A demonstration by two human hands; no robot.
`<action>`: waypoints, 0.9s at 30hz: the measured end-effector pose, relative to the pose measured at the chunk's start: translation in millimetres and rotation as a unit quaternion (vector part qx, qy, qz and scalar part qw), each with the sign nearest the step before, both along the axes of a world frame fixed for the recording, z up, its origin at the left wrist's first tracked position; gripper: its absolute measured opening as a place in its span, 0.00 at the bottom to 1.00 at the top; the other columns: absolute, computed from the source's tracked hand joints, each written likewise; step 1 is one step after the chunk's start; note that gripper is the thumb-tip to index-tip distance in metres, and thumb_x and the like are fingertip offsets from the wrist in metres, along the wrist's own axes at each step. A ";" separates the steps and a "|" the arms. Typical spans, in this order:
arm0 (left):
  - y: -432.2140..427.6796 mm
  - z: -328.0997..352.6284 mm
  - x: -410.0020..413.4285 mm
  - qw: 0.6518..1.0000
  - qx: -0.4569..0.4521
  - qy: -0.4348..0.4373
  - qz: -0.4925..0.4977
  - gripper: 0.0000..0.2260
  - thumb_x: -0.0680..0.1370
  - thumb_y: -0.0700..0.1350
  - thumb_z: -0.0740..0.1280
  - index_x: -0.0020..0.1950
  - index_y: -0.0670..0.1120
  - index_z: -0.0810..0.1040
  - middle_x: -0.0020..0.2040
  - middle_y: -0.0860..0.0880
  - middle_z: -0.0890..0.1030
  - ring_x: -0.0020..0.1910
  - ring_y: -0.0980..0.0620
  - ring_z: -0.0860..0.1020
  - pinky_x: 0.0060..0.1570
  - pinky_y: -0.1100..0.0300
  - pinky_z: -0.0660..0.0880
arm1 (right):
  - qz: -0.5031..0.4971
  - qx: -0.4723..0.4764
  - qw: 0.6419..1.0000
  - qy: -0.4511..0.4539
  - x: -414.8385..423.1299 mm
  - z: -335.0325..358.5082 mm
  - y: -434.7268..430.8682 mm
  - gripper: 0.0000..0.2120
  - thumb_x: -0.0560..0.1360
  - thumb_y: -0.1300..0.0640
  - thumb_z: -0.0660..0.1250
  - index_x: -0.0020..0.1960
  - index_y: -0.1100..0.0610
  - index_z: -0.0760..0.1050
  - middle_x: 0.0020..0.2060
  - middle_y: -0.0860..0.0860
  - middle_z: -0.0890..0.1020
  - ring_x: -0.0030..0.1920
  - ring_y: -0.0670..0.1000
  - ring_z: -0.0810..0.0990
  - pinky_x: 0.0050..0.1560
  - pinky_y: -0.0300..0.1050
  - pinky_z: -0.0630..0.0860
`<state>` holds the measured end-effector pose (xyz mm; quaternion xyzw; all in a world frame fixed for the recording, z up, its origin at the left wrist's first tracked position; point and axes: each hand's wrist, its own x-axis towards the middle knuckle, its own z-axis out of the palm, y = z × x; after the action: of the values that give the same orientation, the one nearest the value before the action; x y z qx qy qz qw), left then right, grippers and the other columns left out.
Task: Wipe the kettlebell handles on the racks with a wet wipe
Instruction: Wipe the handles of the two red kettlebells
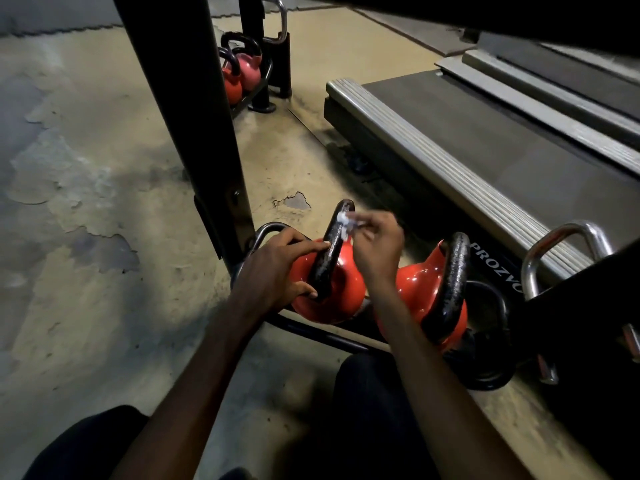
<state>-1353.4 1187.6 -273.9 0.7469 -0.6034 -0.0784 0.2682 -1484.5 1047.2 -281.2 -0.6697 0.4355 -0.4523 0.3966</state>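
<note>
Knees by the low rack; left hand clasps the side of the black handle on the left red kettlebell, right hand pinches a wadded wet wipe at its top. Iron looks heavy, rigid, rough; wipe flimsy, so brace low

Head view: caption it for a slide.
Right hand pinches a wet wipe against an orange kettlebell's handle; left hand steadies it.

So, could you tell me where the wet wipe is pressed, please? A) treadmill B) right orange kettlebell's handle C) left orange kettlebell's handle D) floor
C: the right hand pinches the wet wipe against the top of the left orange kettlebell's handle, which the left hand grips.
</note>
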 end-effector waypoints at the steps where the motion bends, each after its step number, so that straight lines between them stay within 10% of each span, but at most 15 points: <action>1: 1.0 1.0 -0.5 1.000 0.000 0.004 0.001 0.41 0.60 0.50 0.84 0.71 0.63 0.74 0.61 0.56 0.75 0.59 0.55 0.74 0.54 0.56 0.76 | -0.001 0.009 1.000 0.024 8.7 4.4 -25.2 0.06 0.71 0.64 0.75 0.46 0.56 0.87 0.42 0.51 0.85 0.41 0.42 0.81 0.44 0.36 0.78; 5: 3.2 2.1 -1.9 1.000 0.008 0.000 -0.003 0.41 0.62 0.51 0.83 0.73 0.63 0.72 0.62 0.55 0.74 0.59 0.55 0.73 0.53 0.57 0.75 | 0.070 0.014 0.988 0.133 23.8 21.0 -71.5 0.05 0.69 0.60 0.75 0.43 0.53 0.86 0.36 0.49 0.86 0.39 0.49 0.84 0.45 0.49 0.82; 11: -0.4 3.2 -0.3 0.999 -0.014 -0.032 0.030 0.37 0.60 0.54 0.83 0.66 0.53 0.73 0.59 0.54 0.77 0.55 0.53 0.77 0.52 0.51 0.79 | 0.240 -0.221 0.905 0.272 -2.5 33.7 -13.8 0.07 0.68 0.63 0.72 0.44 0.55 0.85 0.39 0.52 0.84 0.40 0.52 0.82 0.40 0.45 0.77; 18: 3.4 13.8 -0.1 0.998 -0.001 -0.005 0.067 0.51 0.53 0.61 0.84 0.71 0.51 0.68 0.62 0.52 0.78 0.59 0.51 0.77 0.56 0.53 0.74 | 0.192 -0.107 0.905 0.365 26.6 70.2 -83.5 0.02 0.73 0.62 0.76 0.45 0.57 0.86 0.39 0.52 0.86 0.36 0.42 0.80 0.35 0.32 0.73; 24: -3.6 16.2 3.5 0.996 0.040 -0.018 0.075 0.57 0.56 0.61 0.84 0.78 0.49 0.59 0.70 0.49 0.72 0.64 0.46 0.75 0.63 0.48 0.73 | 0.408 -0.240 0.770 0.428 3.5 71.6 -3.8 0.04 0.72 0.60 0.75 0.47 0.58 0.86 0.44 0.54 0.83 0.45 0.53 0.81 0.46 0.47 0.76; 27: -3.8 17.7 5.9 0.995 0.066 -0.008 0.080 0.61 0.54 0.65 0.83 0.79 0.50 0.57 0.72 0.49 0.71 0.68 0.45 0.73 0.65 0.46 0.73 | 0.372 -0.255 0.773 0.447 27.0 76.7 -29.7 0.04 0.72 0.63 0.73 0.46 0.59 0.85 0.43 0.54 0.85 0.46 0.53 0.83 0.44 0.43 0.74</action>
<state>-1347.4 1183.8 -256.2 0.8094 -0.5373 -0.0907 0.2189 -1457.5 1017.5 -204.5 -0.9826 0.1497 -0.0138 0.1092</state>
